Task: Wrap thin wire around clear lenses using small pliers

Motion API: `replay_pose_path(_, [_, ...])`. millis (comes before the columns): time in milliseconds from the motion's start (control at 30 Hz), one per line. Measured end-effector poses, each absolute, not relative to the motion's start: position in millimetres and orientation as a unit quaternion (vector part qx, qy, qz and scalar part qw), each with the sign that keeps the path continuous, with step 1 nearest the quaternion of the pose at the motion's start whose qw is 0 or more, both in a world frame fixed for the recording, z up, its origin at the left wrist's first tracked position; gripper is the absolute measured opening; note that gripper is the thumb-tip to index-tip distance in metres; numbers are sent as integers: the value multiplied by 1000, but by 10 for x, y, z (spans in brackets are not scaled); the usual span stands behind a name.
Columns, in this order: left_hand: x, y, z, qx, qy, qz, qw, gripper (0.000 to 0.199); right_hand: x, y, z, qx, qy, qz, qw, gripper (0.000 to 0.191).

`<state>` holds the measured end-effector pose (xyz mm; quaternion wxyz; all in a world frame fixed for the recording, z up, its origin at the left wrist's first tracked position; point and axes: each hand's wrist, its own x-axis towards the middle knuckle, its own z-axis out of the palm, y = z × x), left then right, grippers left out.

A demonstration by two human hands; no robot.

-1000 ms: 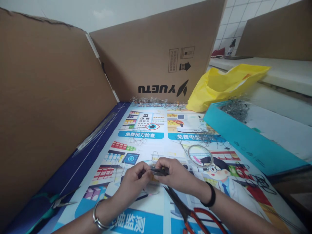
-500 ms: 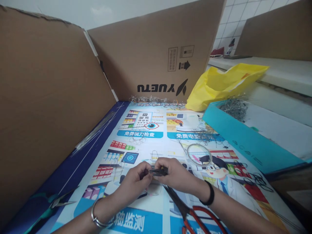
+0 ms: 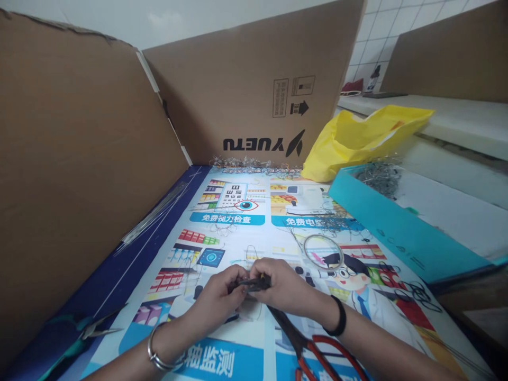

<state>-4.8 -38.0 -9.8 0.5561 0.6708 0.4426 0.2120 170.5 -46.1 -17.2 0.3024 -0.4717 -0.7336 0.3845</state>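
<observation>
My right hand [image 3: 280,283] is closed around dark pliers [image 3: 256,285], whose jaws point left; their handles are hidden in the palm. My left hand [image 3: 226,288] pinches with thumb and forefinger right at the jaw tips, on a thin wire [image 3: 251,312] that loops faintly below the fingers. The exact grip on the wire is mostly covered. Under my right hand lie large scissors [image 3: 313,349] with red handles and dark blades. Another wire piece [image 3: 251,251] lies just beyond my hands on the printed sheet [image 3: 254,338].
Green-handled pliers [image 3: 83,336] lie open at left, near straight wires [image 3: 154,214]. A wire coil [image 3: 323,252] sits right of centre. A blue box [image 3: 400,238] holds tangled wire, beside a yellow bag [image 3: 357,137]. Cardboard walls [image 3: 222,90] stand behind and left. Black loops [image 3: 423,296] lie at right.
The pliers and my right hand have shifted slightly left and down, with the jaws lying further over the left fingertips. The surrounding things stay put apart from a slight camera shift.
</observation>
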Motion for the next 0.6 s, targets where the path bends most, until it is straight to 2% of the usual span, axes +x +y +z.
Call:
replay_pose_path(333, [-72, -377, -144, 656, 446, 210, 571, 6, 1704, -463, -160, -473, -729, 388, 306, 11])
replay_pose_path(600, [-103, -373, -240, 640, 452, 212, 584, 21, 1706, -472, -138, -479, -716, 405, 307, 12])
